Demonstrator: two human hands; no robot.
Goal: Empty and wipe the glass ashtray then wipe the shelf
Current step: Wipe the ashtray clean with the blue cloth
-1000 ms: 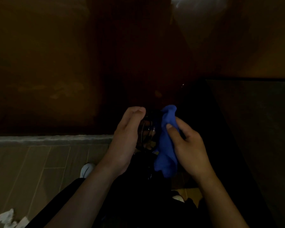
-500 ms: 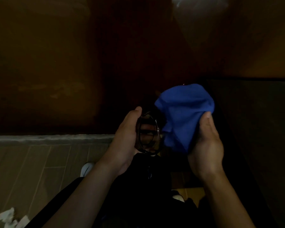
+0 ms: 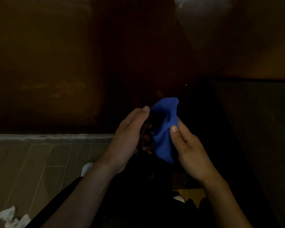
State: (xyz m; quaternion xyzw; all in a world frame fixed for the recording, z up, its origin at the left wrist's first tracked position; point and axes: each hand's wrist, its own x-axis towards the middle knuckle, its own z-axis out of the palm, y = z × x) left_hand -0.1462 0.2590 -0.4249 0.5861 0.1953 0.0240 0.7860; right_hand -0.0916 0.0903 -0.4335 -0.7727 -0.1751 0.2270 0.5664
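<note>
The scene is very dark. My left hand (image 3: 128, 137) grips a clear glass ashtray (image 3: 146, 135), tipped on its edge with its hollow facing right. A blue cloth (image 3: 164, 132) is pressed into that hollow, held by my right hand (image 3: 186, 145) with the thumb on top of the fabric. Most of the ashtray is hidden between the left palm and the cloth. Both hands are in front of my body, above the floor. A dark shelf surface (image 3: 253, 120) lies to the right.
A brown wooden wall (image 3: 48, 63) fills the upper view, with a grey baseboard strip (image 3: 48, 137) below it. Tiled floor (image 3: 31, 170) is at lower left, with crumpled white tissue (image 3: 8, 214) on it. A white shoe (image 3: 86, 167) shows beside my dark trousers.
The cloth, spread open and held away from the ashtray half a second ago, is now pushed back into it. My right hand has come back to the left and closed in on the ashtray.
</note>
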